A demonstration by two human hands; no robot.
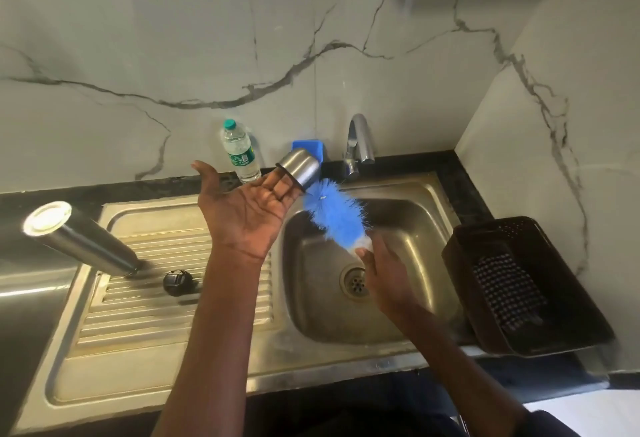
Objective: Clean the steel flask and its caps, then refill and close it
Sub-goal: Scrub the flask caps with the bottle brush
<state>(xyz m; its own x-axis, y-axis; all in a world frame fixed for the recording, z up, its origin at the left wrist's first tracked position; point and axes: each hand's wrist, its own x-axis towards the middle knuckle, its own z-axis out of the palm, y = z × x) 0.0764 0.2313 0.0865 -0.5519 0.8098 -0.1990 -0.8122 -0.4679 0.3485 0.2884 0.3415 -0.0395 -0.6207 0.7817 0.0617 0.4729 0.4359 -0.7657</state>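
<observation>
Bright blue bristles on the bottle brush [333, 213], fading to white near its handle. The cup cap [300, 170] gleams plain silver with a black ring at its rim. Silver too the steel flask [81, 239], its end pale and shining. Black stopper [177, 282]. Clear water bottle [239, 151], teal cap, green label. Blue sponge [313, 148]. Dark brown basket [526, 284] holding a dark checked cloth [505, 293]. White marble wall [138, 38], grey-veined.

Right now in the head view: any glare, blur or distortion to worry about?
Head view: strong glare on the upturned base of the steel flask and a bright streak on the counter at far left; wide-angle bending curves the sink edges and counter line; brush bristles look soft, maybe motion blur; left hand and steel cap are sharp enough.
</observation>
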